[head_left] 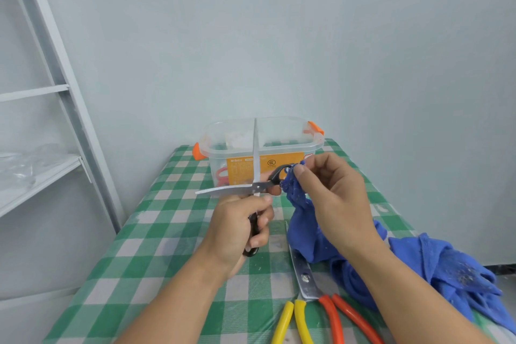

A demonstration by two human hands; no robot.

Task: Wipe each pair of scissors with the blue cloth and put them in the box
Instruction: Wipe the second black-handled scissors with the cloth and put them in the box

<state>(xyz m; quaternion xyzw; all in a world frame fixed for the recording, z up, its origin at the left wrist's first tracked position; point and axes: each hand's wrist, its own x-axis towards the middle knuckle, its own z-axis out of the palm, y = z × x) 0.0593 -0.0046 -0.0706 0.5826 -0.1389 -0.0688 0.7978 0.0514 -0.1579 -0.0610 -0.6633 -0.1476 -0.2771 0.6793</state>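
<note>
Now wiping | left hand (240, 229) grips black scissors (231, 190) just in front of box (231, 131), blades wide, likely so blue cloth (304, 232) reaches in | right hand (335, 198) pinches it on a handle

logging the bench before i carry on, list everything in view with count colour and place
table: 1, green-white check, centre
shelf unit: 1, white, left
black-handled scissors: 1, black, blades spread, held above table
blue cloth: 1, blue, one end lifted, rest on table's right
box: 1, clear with orange latches, table's far end
red-handled scissors: 1, red, inside box
yellow-handled scissors: 1, yellow, table's near edge
orange-handled scissors: 1, orange, beside yellow pair
left hand: 1, grips black handle
right hand: 1, pinches cloth on other handle
</note>
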